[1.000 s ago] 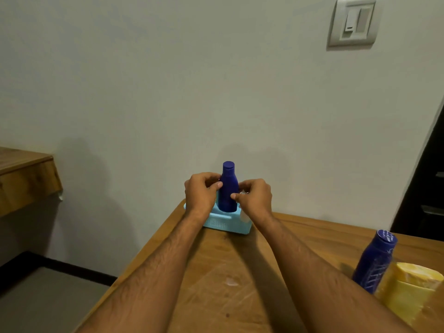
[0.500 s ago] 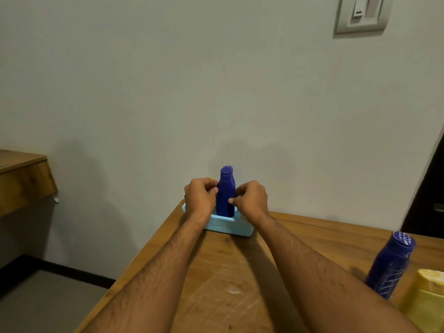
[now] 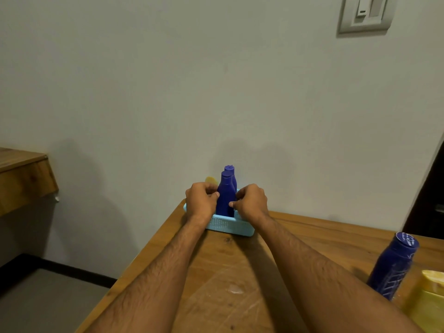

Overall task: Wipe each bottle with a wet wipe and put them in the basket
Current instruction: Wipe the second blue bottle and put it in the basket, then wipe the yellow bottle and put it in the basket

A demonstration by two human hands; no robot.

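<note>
Both hands are reaching to the far edge of the wooden worktop (image 3: 223, 280), curled on either side of a dark blue plastic bottle (image 3: 225, 198) that is standing upright in a small light blue perforated plastic basket (image 3: 228, 224). The left hand (image 3: 200, 200) is gripping the bottle's left flank, its thumb tip pressing on the blue plastic, and the right hand (image 3: 251, 203) is pinching its right flank with thumb and curled fingers. A second dark blue bottle (image 3: 230, 169) is standing just behind the first, only its cap and shoulder showing, and a yellow rounded top (image 3: 211, 180) is peeking out above the left hand's knuckles, inside or behind the basket; which, I cannot tell. The basket is sitting at the far left corner of the worktop, close to the pale wall (image 3: 168, 92). Near the right edge, well apart from the basket, another dark blue bottle with white print (image 3: 394, 265) is standing, leaning in the wide-angle view, with a yellow plastic container (image 3: 430, 299) just beside it on the near side. A grey wall switch (image 3: 365, 13) is sitting high on the right, and a wooden ledge (image 3: 24, 179) is jutting out at the left.
</note>
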